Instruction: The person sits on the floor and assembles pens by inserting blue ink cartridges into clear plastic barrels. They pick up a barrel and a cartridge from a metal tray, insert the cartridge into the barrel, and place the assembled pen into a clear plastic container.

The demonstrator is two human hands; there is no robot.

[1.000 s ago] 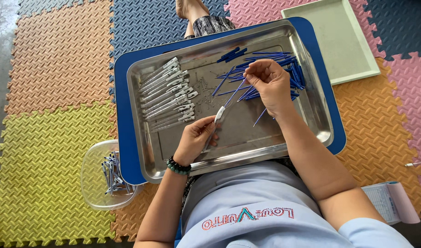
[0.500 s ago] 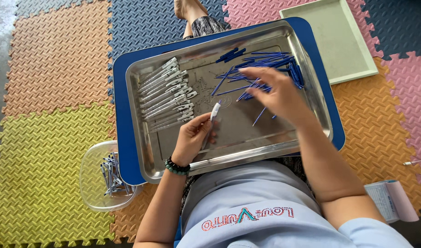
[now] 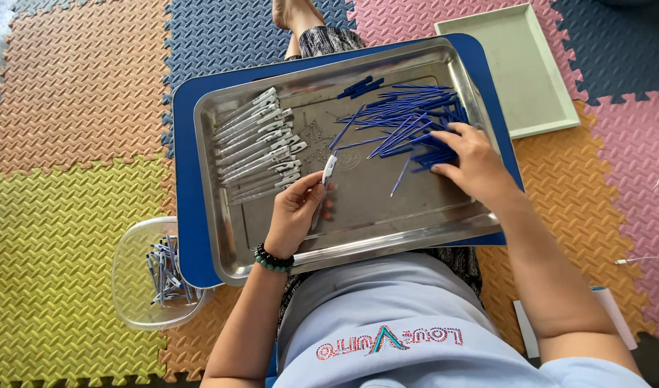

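The left hand [image 3: 295, 215] pinches a white pen barrel [image 3: 328, 171], its long axis pointing toward one o'clock. Beyond, at two o'clock, the right hand [image 3: 475, 164] lies fingers-down on the heap of thin blue refills [image 3: 401, 118], nearer to them than the left. Finished white pens [image 3: 261, 147] line the smooth steel tray [image 3: 358, 230] at eleven o'clock.

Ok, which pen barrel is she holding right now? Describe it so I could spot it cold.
Start at the steel tray on the blue board. Near its middle, the left hand holds one white pen barrel, pointing up toward the blue refills. Unlike the white barrels in the row at the tray's left, it stands alone, raised in the fingers.
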